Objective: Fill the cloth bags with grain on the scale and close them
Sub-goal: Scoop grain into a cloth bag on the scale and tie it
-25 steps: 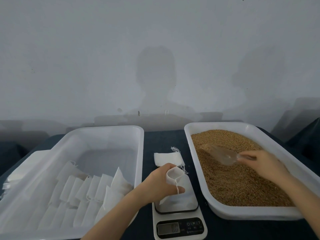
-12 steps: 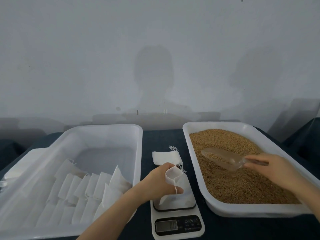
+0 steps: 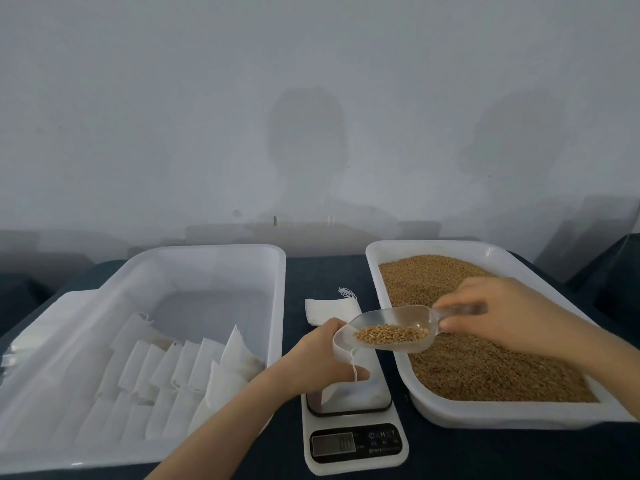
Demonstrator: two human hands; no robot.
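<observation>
Holds the cloth bag [image 3: 349,382] upright on the scale [image 3: 353,420], its mouth pulled open, with the left grip [image 3: 322,362] curled round the rim and the drawstring dangling down by the thumb. Keeps the bag's lower part resting on the weighing plate, right beneath that grip.

Holds a clear scoop [image 3: 391,327] right at the mouth, tip just over the rim, with a small heap of grain [image 3: 391,333] lying in the bowl. Pinches the scoop's handle with the right grip [image 3: 502,317], fingers on top and thumb beneath. Hovers there, just right of the left grip, above the near-left part of the grain tray [image 3: 519,419].

Cannot read the scale's display, nearer than the left grip and too small to make out.

Just beyond the left grip, on the dark bench [image 3: 322,271]: a small stack of flat empty bags [image 3: 332,310], strings trailing off the far corner. Under and beyond the right grip: brown loose grain [image 3: 485,368] spread wall to wall in that white tray. Left of the left grip, with the forearm crossing its near right corner: a second white tray [image 3: 207,249], with white cloth bags [image 3: 166,368] leaning in rows in its near half. Behind it all, a plain grey wall [image 3: 311,98] with faint shadows.
</observation>
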